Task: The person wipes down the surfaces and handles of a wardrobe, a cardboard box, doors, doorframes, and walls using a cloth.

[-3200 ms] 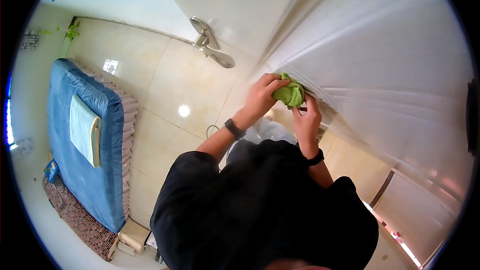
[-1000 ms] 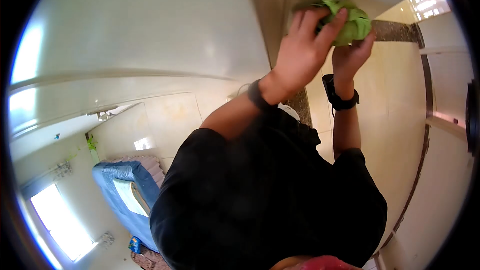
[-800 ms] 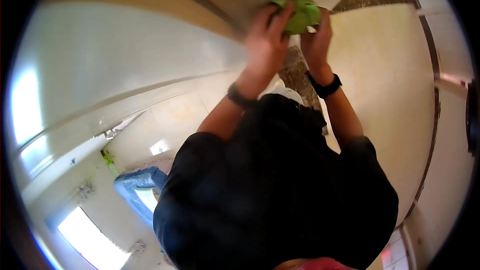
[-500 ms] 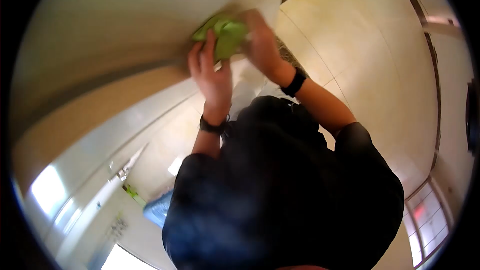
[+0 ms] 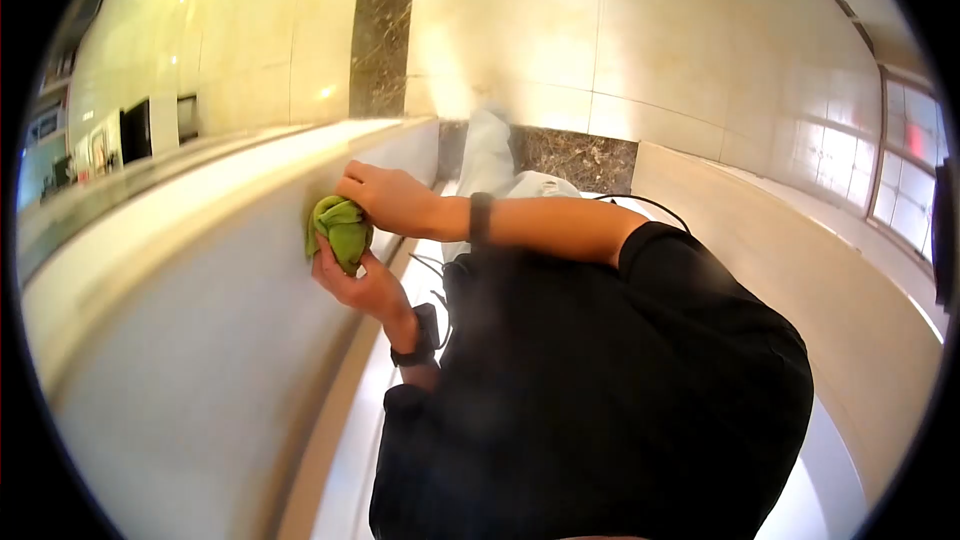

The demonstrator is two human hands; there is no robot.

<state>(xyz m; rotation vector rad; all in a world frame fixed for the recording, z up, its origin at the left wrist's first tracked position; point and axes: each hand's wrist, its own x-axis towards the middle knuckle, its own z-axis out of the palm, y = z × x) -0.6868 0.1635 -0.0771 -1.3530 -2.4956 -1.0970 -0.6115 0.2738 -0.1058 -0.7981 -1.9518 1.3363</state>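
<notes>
A green cloth (image 5: 343,230) is bunched up between my two hands, next to a pale, smooth panel (image 5: 210,340). My left hand (image 5: 362,288) grips its lower side, thumb and fingers spread around the folds. From the upper right, my right hand (image 5: 392,200) curls over the cloth's top edge, its fingertips partly hidden. Whether the cloth presses against the panel or is just beside it, I cannot tell. Dark bands circle both wrists.
Dark marbled strips (image 5: 575,158) run across the cream tiled floor (image 5: 500,30). A pale ledge (image 5: 200,180) tops the panel on the left. Low cream wall (image 5: 780,220) stands at right, near a paned window (image 5: 905,155). My light-trousered leg (image 5: 487,150) shows below my arm.
The view has turned, bringing the panel's top ledge and more floor into sight. Both hands and the green cloth now appear lower and further left. The cloth looks more tightly bunched.
</notes>
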